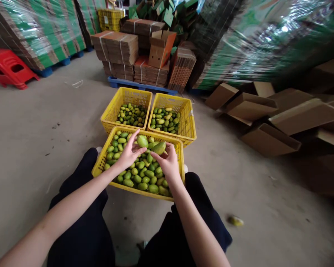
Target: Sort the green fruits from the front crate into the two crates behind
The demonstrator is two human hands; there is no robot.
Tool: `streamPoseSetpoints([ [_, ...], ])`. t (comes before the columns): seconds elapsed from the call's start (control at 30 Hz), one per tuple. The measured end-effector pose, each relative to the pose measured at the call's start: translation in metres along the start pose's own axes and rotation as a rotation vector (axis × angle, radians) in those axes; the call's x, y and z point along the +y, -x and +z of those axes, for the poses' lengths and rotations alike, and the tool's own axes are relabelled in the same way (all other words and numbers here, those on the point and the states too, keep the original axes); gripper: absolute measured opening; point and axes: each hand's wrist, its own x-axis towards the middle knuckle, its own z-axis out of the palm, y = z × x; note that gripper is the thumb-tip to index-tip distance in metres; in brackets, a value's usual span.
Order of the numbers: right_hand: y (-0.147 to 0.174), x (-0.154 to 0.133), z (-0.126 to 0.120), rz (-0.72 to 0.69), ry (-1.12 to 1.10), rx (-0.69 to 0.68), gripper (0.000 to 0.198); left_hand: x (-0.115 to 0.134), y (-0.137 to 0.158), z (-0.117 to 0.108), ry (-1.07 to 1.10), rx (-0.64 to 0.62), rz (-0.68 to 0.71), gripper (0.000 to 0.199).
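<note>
Between my knees stands a yellow plastic crate (96,168) filled with green, oval, mango-like fruits (142,174). Above its far half, my left hand (130,151) grips a round-looking green fruit (142,141) between thumb and fingers. Close beside it, my right hand (168,159) holds a longer green fruit (159,148), tilted up to the right. Both hands are over the pile, a small gap apart. Beyond the near crate, a left yellow crate (107,120) and a right yellow crate (189,122) hold more such fruits, some yellowish.
Flattened cartons (119,48) are stacked on a blue pallet (141,86) ahead. Open cardboard boxes (250,105) lie in a heap at right. A red stool (12,68) is at far left. One yellowish fruit (236,221) lies on the floor to my right. Film-wrapped stacks (55,29) stand behind.
</note>
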Motion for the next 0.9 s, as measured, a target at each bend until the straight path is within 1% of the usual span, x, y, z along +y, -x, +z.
streamPoseSetpoints([
  [0.03,0.001,0.002,0.001,-0.096,0.075,0.014,0.042,0.0,0.0,-0.001,-0.052,0.003,0.08,0.074],
  [0.1,0.002,0.006,0.004,-0.238,0.194,0.025,0.033,0.002,-0.001,-0.003,-0.133,-0.013,0.202,0.065],
  [0.17,0.004,0.009,0.007,-0.317,0.256,0.051,0.028,0.003,-0.001,-0.005,-0.202,-0.041,0.29,0.051],
  [0.23,0.007,0.009,0.008,-0.356,0.285,0.075,0.031,0.004,-0.001,-0.006,-0.258,-0.055,0.348,0.041],
  [0.3,0.009,0.008,0.008,-0.385,0.315,0.081,0.034,0.004,0.0,-0.007,-0.286,-0.05,0.375,0.038],
  [0.37,0.01,0.006,0.006,-0.415,0.364,0.085,0.036,0.004,0.002,-0.008,-0.277,-0.052,0.372,0.036],
  [0.43,0.011,0.003,0.003,-0.434,0.403,0.077,0.038,0.004,0.003,-0.008,-0.228,-0.069,0.32,0.037],
  [0.47,0.011,0.003,0.002,-0.428,0.398,0.058,0.039,0.005,0.004,-0.008,-0.185,-0.077,0.271,0.039],
  [0.53,0.011,0.002,-0.001,-0.363,0.307,0.001,0.043,0.007,0.006,-0.008,-0.067,-0.078,0.141,0.045],
  [0.63,0.009,0.001,-0.001,-0.162,0.05,-0.068,0.05,0.01,0.006,-0.007,0.167,-0.037,-0.066,0.048],
  [0.7,0.009,0.0,0.002,-0.027,-0.092,-0.099,0.045,0.01,0.004,-0.005,0.325,-0.022,-0.203,0.041],
  [0.77,0.009,-0.001,0.009,0.067,-0.181,-0.132,0.034,0.009,0.003,-0.001,0.425,-0.023,-0.319,0.031],
  [0.83,0.01,-0.001,0.018,0.137,-0.23,-0.161,0.029,0.007,0.003,0.004,0.444,0.006,-0.37,0.024],
  [0.9,0.011,0.0,0.026,0.197,-0.261,-0.156,0.031,0.005,0.004,0.007,0.441,0.068,-0.364,0.02],
])
